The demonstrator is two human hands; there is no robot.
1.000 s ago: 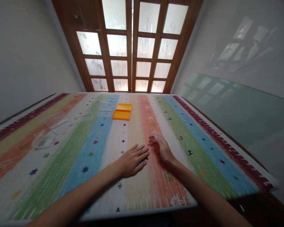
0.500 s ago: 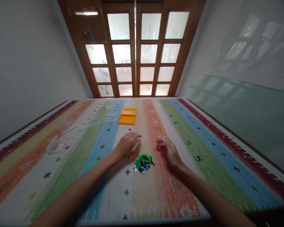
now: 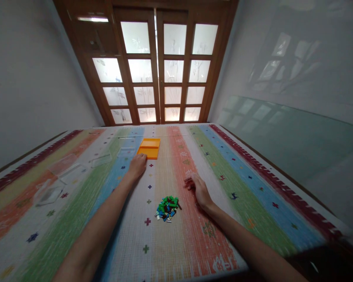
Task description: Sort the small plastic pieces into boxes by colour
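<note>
A small heap of tiny green, blue and dark bricks [image 3: 167,208] lies on the striped cloth in front of me. My left hand [image 3: 137,164] is stretched far forward, its fingers touching the near left corner of a flat orange tray [image 3: 149,148]. It holds nothing that I can see. My right hand [image 3: 198,188] rests on the cloth just right of the brick heap, fingers loosely spread and empty.
The table wears a colourful striped cloth [image 3: 247,184]. Several clear plastic trays [image 3: 68,169] lie at the left, one [image 3: 126,151] beside the orange tray. A glass panel [image 3: 297,133] leans on the right wall. Wooden doors [image 3: 155,70] stand behind the table.
My left hand lifted off the brick heap and reached forward to the orange tray. The heap came into view. My right hand stayed beside it.
</note>
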